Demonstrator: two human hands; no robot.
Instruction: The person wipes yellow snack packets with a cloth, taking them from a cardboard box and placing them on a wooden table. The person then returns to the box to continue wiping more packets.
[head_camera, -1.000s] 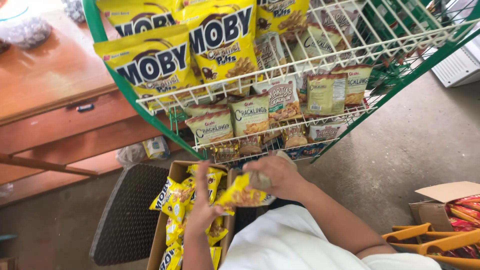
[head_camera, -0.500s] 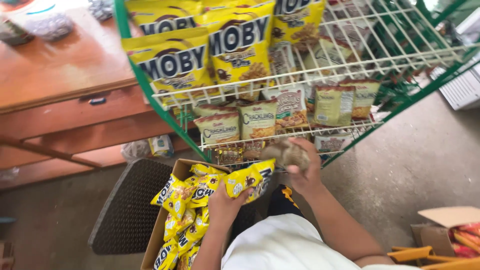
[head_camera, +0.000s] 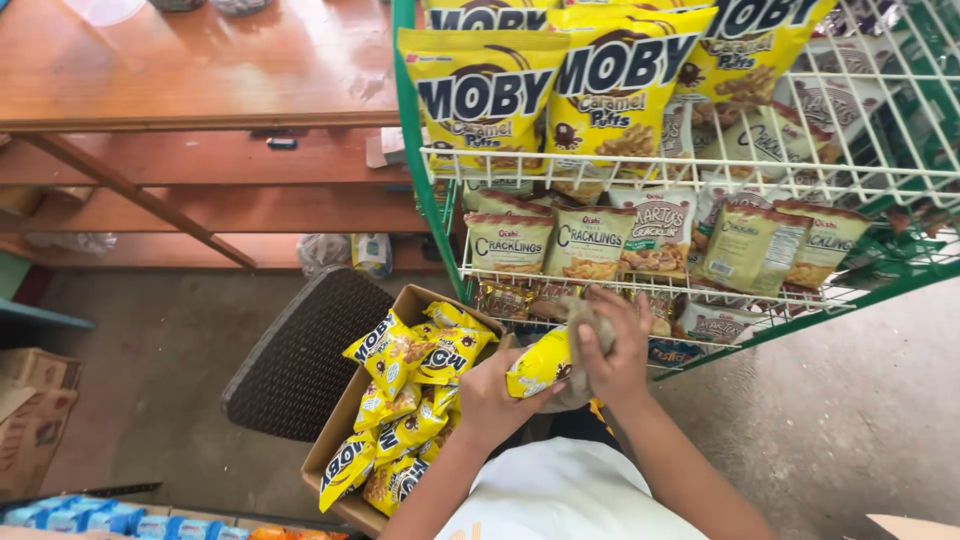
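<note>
Above the box (head_camera: 330, 450) of snacks, my left hand (head_camera: 495, 395) pinches a small yellow bag (head_camera: 540, 365) while my right hand (head_camera: 612, 350) presses a cloth (head_camera: 590, 322) on it, so next comes careful wiping.

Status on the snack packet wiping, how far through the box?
Done: hard to count; no wiped pile shows. The white wire rack already carries large yellow bags and beige packets. In hand: the left hand holds one small yellow snack packet while the right hand presses a grey-brown cloth on it. Left: the open cardboard box looks mostly full of small yellow packets.
</note>
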